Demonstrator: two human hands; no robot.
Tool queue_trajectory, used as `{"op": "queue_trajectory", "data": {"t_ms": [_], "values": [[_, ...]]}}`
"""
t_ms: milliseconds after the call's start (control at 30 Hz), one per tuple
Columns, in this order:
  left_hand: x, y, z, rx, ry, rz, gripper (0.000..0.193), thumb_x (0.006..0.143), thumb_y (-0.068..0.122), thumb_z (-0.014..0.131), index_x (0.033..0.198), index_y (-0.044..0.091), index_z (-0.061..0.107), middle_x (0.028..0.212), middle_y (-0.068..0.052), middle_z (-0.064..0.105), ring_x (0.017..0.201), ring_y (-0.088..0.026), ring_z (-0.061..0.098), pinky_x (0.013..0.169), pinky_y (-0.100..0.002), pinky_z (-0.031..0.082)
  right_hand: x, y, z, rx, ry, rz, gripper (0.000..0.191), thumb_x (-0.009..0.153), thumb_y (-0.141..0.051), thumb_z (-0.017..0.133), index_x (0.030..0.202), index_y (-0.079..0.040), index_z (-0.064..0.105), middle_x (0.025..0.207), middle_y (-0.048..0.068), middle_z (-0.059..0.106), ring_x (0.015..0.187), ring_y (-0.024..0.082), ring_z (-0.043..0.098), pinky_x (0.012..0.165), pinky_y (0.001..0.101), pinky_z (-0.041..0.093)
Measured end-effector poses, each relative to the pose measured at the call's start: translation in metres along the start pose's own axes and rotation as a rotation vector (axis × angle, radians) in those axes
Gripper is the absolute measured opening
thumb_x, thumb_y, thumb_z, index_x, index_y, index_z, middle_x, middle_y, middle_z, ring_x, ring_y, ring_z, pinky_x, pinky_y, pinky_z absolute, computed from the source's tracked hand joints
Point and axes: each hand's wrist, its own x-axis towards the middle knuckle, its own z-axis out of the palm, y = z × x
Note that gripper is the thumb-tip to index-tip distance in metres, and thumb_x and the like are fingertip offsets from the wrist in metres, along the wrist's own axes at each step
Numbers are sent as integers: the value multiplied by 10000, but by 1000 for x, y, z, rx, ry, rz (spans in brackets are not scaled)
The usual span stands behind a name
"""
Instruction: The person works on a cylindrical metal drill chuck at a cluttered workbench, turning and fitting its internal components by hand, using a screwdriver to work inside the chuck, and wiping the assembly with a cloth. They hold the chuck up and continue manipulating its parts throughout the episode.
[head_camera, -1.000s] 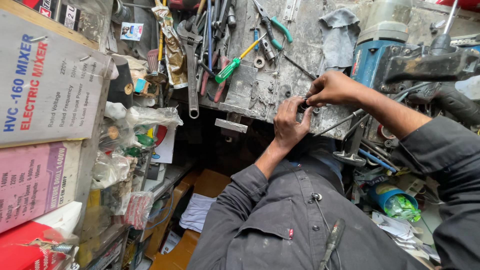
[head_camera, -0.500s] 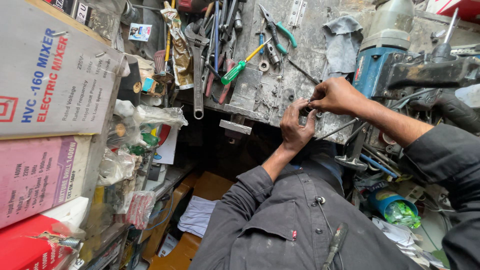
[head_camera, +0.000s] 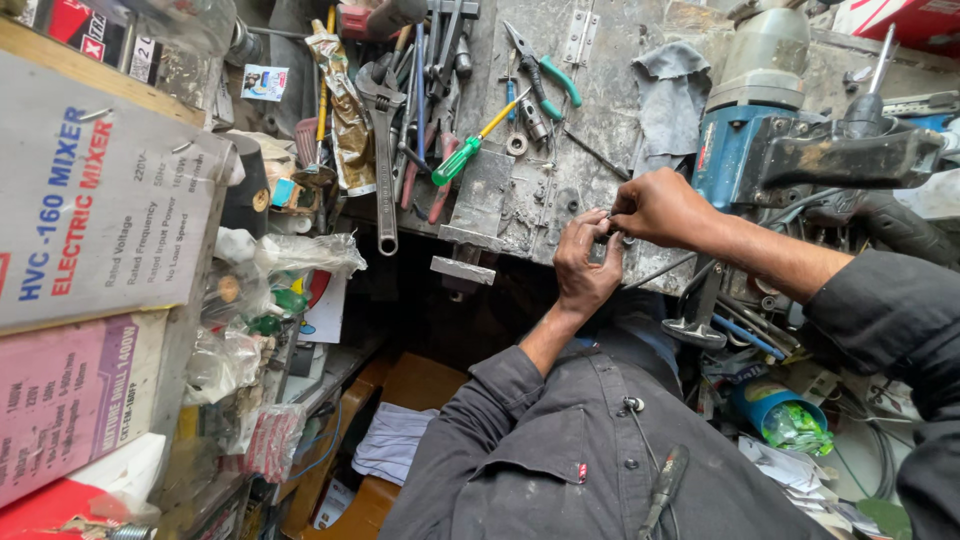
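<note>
Small dark metal part (head_camera: 607, 228), pinched between the two hands at the front edge of the scarred grey metal workbench (head_camera: 520, 190); its shape is too small to tell. Left hand (head_camera: 588, 262) curled narrowly beneath it, fingertips closed on the part; right hand (head_camera: 660, 207) pinching it from above, wrist over the bench edge. Good practice here, as a judgement: brace both wrists against the bench, keep the part over the surface so it cannot drop into the dark gap below. Near the right hand, a blue-bodied electric power tool (head_camera: 735, 150); well apart to the left, a green-handled screwdriver (head_camera: 465, 150), long steel adjustable wrench (head_camera: 384, 150), teal-handled pliers (head_camera: 545, 75).
</note>
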Motion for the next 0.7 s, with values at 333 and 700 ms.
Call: {"op": "queue_trajectory", "data": {"t_ms": [333,700], "values": [[0,-4,1,7,13,14,190,834,-24,749,975,-2,623,1146,-173,688,1158,-365,678,1000,-428,552,-4,7,6,-31,55,-133,183,754,-194,784,839,-36,753,732,195,710,694,371,721,634,437,572],[1,-1,0,11,-12,30,178,855,1,761,955,3,614,1092,-155,686,1135,-356,686,1108,-459,509,1,10,2,117,0,-127,227,741,-220,774,875,-37,761,737,175,731,659,302,752,613,407,572]]}}
